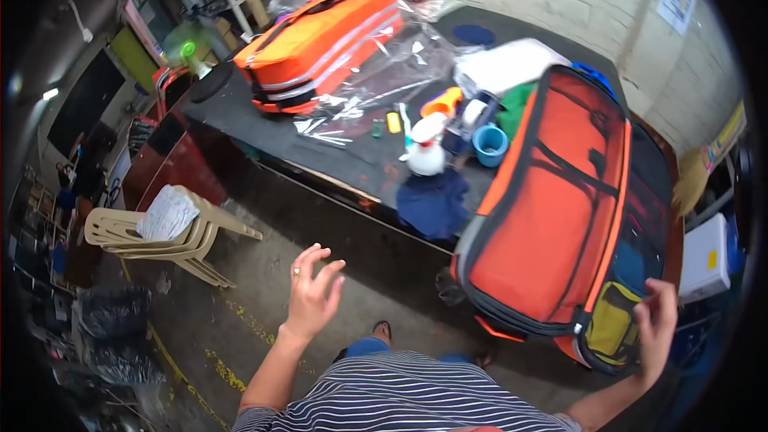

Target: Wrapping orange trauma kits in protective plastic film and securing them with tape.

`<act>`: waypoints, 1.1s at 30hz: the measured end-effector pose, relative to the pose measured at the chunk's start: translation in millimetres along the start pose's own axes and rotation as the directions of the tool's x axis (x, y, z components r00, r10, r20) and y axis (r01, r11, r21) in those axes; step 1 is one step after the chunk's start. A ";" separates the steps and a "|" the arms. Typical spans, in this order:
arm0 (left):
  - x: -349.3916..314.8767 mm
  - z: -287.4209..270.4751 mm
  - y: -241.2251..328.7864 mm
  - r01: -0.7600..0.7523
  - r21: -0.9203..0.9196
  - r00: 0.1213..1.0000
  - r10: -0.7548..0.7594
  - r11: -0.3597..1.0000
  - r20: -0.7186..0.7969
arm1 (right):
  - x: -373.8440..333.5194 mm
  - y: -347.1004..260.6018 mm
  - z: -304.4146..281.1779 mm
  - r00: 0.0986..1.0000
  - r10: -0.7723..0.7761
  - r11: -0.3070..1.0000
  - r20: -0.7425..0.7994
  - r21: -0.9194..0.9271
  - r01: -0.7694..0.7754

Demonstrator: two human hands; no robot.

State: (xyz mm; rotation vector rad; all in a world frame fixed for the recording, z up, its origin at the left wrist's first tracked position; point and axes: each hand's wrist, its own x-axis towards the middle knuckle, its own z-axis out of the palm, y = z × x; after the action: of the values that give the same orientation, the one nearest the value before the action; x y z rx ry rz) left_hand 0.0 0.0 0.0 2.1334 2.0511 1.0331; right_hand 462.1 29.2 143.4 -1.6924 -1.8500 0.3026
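My left hand (314, 292) is raised over the floor in front of the table, its fingers apart and curved, with nothing in it. My right hand (658, 326) hovers at the right edge of a large orange bag (532, 240), its fingers spread and holding nothing that I can see. The bag lies on the right part of the table, with black trim, a dark strap across its red inside and a wide opening. Next to my right hand is a yellow mesh-covered pocket (612, 324) of the bag. Whether the fingers touch the bag, I cannot tell.
On the black table (344, 160) stand a closed orange bag (328, 40), clear plastic wrap (384, 84), a white spray bottle (426, 158), a blue cup (490, 144) and a navy cloth (433, 204). Stacked beige chairs (184, 232) are at left, a white box (704, 260) at far right.
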 end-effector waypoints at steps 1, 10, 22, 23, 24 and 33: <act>-1.7 6.4 10.6 0.050 -0.027 0.998 -0.051 0.998 -0.048 | 10.1 -3.5 -13.4 0.999 -0.031 0.999 0.007 -0.034 0.031; 98.9 -69.4 -150.8 -0.025 -0.227 0.983 -0.017 0.974 -0.182 | 50.9 -210.1 242.1 0.591 -0.478 0.809 0.650 0.588 0.007; 315.6 57.3 -357.9 0.036 -0.121 0.998 -0.041 0.992 -0.039 | 231.2 -316.7 516.3 0.753 -0.452 0.887 0.478 0.152 0.436; 320.1 64.1 -365.1 0.144 -0.055 0.979 -0.134 0.988 0.154 | 239.0 -323.5 530.4 0.768 -0.379 0.902 0.516 0.021 0.431; 328.6 69.9 -367.8 0.130 -0.017 0.961 -0.122 0.991 0.247 | 248.1 -325.7 547.8 0.779 -0.261 0.945 0.570 -0.014 0.326; 522.5 5.8 -288.9 -0.500 -0.417 0.858 0.500 0.759 -0.119 | 366.3 -321.2 583.9 0.927 -0.120 0.973 -0.356 0.142 0.181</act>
State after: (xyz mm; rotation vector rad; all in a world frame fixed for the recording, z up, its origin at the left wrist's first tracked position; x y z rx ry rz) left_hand -292.5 510.6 101.5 2.4481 1.0819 1.3741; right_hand -134.5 463.3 -40.7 -1.3754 -1.6299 0.0896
